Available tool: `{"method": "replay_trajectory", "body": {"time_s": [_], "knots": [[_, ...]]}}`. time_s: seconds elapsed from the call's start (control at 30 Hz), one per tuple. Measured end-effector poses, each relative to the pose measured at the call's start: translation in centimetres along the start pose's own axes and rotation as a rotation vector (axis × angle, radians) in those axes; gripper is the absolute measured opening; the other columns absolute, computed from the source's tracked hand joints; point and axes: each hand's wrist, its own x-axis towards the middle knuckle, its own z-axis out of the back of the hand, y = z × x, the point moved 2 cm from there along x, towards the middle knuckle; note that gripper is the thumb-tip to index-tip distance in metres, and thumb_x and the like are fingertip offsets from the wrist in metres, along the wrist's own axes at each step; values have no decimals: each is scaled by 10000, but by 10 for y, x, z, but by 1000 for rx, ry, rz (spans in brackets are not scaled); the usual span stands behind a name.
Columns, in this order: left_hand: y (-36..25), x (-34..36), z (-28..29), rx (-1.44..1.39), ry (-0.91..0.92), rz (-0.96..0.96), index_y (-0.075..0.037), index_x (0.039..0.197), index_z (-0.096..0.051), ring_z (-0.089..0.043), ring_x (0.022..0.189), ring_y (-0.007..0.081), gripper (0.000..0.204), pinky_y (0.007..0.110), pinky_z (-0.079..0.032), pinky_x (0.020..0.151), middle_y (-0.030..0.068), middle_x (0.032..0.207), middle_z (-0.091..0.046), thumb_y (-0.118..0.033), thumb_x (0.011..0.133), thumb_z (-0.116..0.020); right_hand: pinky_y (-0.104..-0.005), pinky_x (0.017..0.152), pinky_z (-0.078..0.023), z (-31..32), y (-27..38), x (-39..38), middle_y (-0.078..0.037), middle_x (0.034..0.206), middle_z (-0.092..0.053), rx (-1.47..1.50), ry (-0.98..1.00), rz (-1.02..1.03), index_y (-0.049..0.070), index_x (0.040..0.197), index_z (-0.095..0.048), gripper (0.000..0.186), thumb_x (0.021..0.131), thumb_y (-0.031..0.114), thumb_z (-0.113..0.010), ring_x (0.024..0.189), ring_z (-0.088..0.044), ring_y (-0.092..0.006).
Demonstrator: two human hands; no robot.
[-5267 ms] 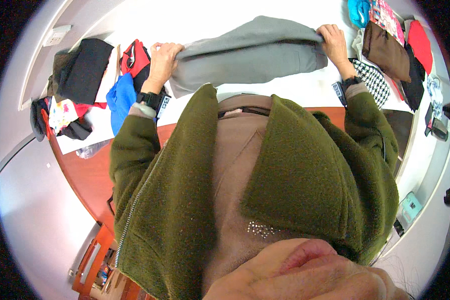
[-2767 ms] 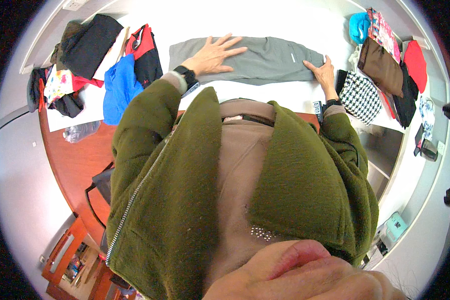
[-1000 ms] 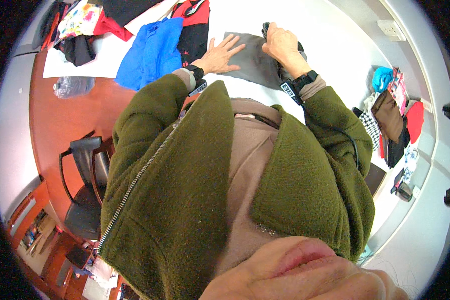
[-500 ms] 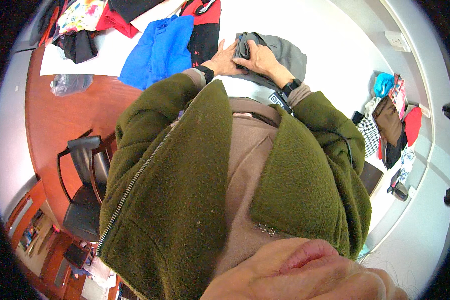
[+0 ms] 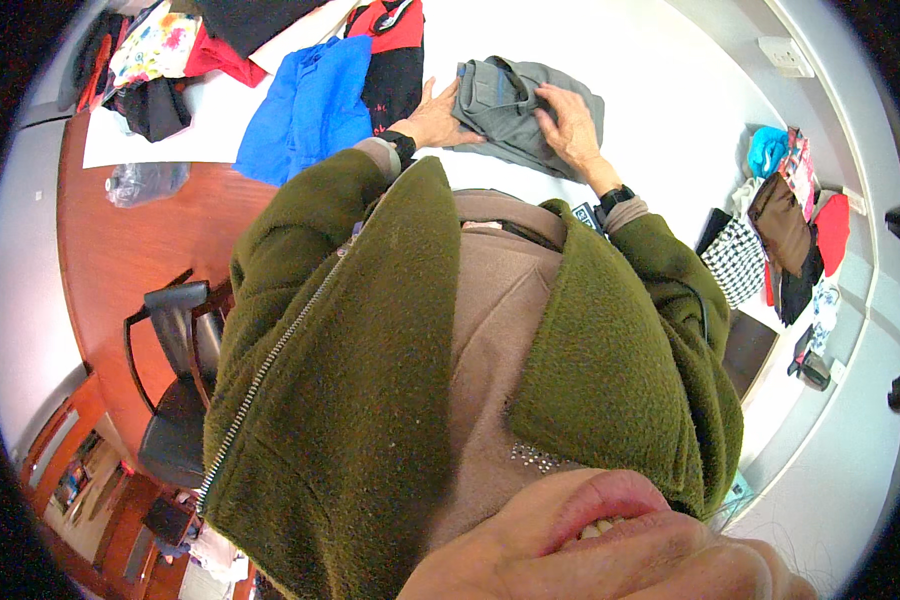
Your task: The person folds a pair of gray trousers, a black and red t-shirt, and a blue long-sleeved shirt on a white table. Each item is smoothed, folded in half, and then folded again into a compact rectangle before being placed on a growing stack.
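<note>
A grey garment (image 5: 515, 95) lies folded into a compact bundle on the white table surface (image 5: 660, 90). My left hand (image 5: 435, 120) is at its left edge, palm down with fingers apart, partly tucked by the fold. Over the right part of the bundle is my right hand (image 5: 570, 130), fingers loosely bent and apart, resting on the cloth. Just left of my left hand are a blue garment (image 5: 305, 110) and a red-and-black one (image 5: 390, 80).
Mixed clothes (image 5: 155, 50) are piled at the upper left, and another pile (image 5: 780, 220) is at the right. A black chair (image 5: 180, 360) stands by the brown tabletop (image 5: 120, 250) on the left, near a plastic bag (image 5: 148, 183). A wall socket (image 5: 785, 55) is at upper right.
The grey garment has gone from a long strip stretched between both hands to a folded bundle. Since half a second ago, my right hand has shifted right and loosened off the fold.
</note>
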Motion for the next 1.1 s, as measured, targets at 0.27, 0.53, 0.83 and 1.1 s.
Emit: {"method": "replay_trajectory", "body": {"time_s": [0.27, 0.53, 0.83, 1.1], "knots": [[4, -9, 15, -95, 1, 0, -189, 1453, -336, -171, 1431, 280, 779, 626, -99, 1105, 120, 1551, -177, -544, 820, -618, -480, 1135, -193, -26, -17, -26, -96, 1512, -310, 41, 242, 21, 166, 1464, -319, 709, 901, 551, -512, 1408, -246, -300], [-12, -21, 84, -208, -396, 169, -30, 877, -681, -640, 940, 301, 272, 375, -493, 838, 139, 963, -680, -293, 868, -614, -516, 1128, -193, 3, -19, -37, -110, 1452, -385, -75, 68, 138, 91, 1407, -379, 796, 813, 565, -616, 1376, -313, -283], [-49, 60, 51, -373, -197, 460, 53, 791, -654, -647, 841, 377, 594, 448, -492, 750, 255, 861, -652, -535, 831, -583, -531, 1132, -176, 16, -23, -39, -105, 1481, -340, -185, 62, 215, 90, 1411, -371, 870, 754, 584, -657, 1405, -252, -260], [-64, 41, 65, -493, -623, 393, 38, 891, -548, -591, 823, 464, 376, 494, -458, 728, 285, 807, -607, -336, 925, -532, -543, 1126, -174, 8, -42, -48, -143, 1535, -217, -50, 56, 183, 111, 1476, -251, 997, 732, 650, -637, 1417, -198, -334]]}}
